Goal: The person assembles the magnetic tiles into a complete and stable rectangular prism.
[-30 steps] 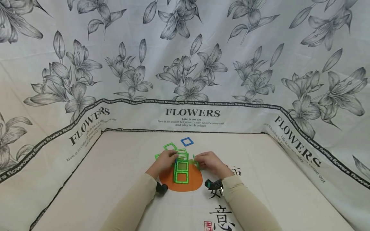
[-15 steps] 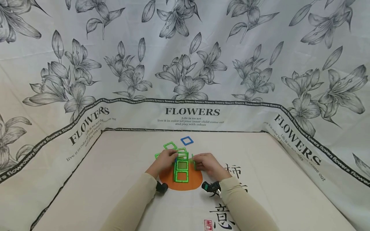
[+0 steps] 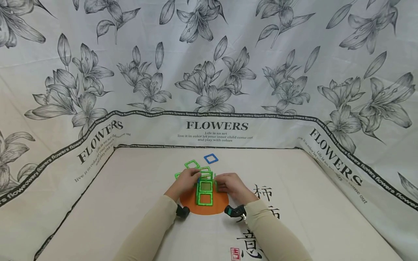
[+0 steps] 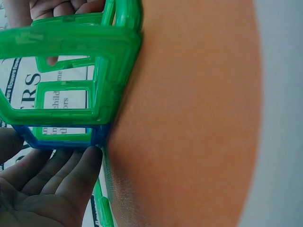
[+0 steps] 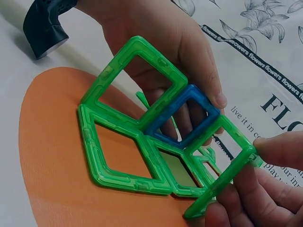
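Note:
A build of magnetic tiles lies on the orange disc (image 3: 196,206). Its green square tiles (image 5: 135,184) form a row, with an upright green tile (image 5: 110,70) and an upright blue tile (image 5: 161,120) along the left side. My left hand (image 3: 186,181) lays fairly straight fingers (image 4: 75,182) on the blue tile's outer face, its thumb by the top edge. My right hand (image 3: 232,185) pinches another green tile (image 5: 227,182) between thumb and fingers, on edge at the right side of the row. In the right wrist view that tile's lower part is hidden behind the fingers.
Beyond the build lie a loose blue tile (image 3: 210,158) and a green tile (image 3: 192,164), with more green tiles partly behind the left hand. Black characters (image 3: 262,192) are printed on the cloth at right. A flowered curtain (image 3: 215,90) encloses the back and sides.
My right hand has moved left with the green tile, bringing it close against the row's right side. The left hand stays at the blue tile.

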Action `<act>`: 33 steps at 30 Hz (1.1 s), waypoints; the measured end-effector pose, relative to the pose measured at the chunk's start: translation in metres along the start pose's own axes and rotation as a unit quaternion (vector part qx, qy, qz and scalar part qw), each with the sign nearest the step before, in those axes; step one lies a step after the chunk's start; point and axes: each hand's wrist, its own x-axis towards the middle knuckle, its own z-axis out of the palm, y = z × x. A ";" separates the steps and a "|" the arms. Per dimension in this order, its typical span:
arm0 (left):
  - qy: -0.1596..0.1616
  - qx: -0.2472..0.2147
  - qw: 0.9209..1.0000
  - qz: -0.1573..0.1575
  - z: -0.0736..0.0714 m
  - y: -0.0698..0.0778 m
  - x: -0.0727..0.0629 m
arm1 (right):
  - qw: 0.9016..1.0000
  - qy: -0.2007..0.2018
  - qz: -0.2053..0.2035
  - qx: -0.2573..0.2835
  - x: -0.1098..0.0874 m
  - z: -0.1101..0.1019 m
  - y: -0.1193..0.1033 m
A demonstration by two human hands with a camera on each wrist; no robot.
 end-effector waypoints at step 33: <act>0.001 -0.004 1.000 0.012 0.002 -0.007 0.004 | 1.000 -0.022 -0.003 0.004 -0.001 0.005 -0.003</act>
